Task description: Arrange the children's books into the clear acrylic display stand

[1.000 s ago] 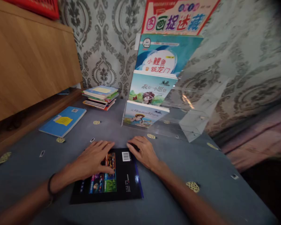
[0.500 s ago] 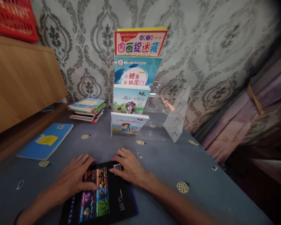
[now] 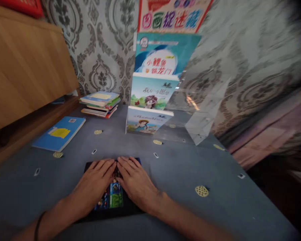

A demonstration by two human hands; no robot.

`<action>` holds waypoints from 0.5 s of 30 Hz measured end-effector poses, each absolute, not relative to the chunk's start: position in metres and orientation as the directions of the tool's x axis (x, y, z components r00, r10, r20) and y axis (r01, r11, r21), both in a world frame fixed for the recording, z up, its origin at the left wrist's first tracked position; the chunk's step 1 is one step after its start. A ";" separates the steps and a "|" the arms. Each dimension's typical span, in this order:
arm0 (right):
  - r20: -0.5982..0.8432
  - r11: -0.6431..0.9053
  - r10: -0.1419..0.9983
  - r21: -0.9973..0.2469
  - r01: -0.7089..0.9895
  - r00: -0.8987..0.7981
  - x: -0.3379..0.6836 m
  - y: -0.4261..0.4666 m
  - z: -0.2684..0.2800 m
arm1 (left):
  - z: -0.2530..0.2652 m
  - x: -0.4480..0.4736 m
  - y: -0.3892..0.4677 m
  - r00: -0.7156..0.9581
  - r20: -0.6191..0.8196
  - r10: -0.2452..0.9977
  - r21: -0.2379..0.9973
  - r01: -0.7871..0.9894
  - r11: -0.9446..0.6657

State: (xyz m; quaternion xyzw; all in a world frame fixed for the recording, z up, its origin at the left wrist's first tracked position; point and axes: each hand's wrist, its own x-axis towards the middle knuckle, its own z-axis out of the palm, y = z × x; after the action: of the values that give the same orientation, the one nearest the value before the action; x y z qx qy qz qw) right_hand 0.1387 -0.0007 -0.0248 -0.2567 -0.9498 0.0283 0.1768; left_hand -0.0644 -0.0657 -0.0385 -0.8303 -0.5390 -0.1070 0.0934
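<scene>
Blue-grey and pineapple-printed, the desk point(image 3: 175, 170) is carrying a clear rack point(image 3: 200, 126) near its far edge, where books point(image 3: 153, 89) are facing outward. Closer to the near edge, a black book point(image 3: 130, 208) is lying flat. Having drawn together, the left hand point(image 3: 95, 184) and right hand point(image 3: 138, 187) are now covering its middle, leaving fewer pictures point(image 3: 115, 196) showing. Their fingers point(image 3: 125, 164) are stretching flat, grasping nothing.

The left hand point(image 3: 95, 183) and right hand point(image 3: 137, 184) lie palms down, fingers point(image 3: 104, 166) forward, tips nearly meeting, both forearms point(image 3: 190, 217) slanting inward.
</scene>
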 end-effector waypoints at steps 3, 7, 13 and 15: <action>0.246 0.871 0.489 -0.191 0.453 -0.837 0.136 -0.007 -0.028 | -0.043 -0.058 -0.073 0.409 0.292 0.865 -0.072 0.911 -0.407; 0.198 0.867 0.488 -0.218 0.447 -0.850 0.137 -0.007 -0.027 | -0.041 -0.057 -0.075 0.404 0.297 0.865 -0.086 0.914 -0.397; 0.177 0.857 0.507 -0.205 0.472 -0.844 0.136 -0.008 -0.027 | -0.036 -0.055 -0.077 0.365 0.294 0.884 -0.033 0.928 -0.372; 0.173 0.854 0.512 -0.201 0.479 -0.841 0.136 -0.009 -0.027 | -0.034 -0.055 -0.078 0.362 0.288 0.887 -0.044 0.930 -0.365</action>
State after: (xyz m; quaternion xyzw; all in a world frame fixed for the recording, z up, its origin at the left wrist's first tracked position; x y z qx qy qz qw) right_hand 0.1358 -0.0086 -0.0267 -0.2590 -0.9565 0.0752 0.1108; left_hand -0.0550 -0.0781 -0.0342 -0.8192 -0.5543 -0.1080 0.1000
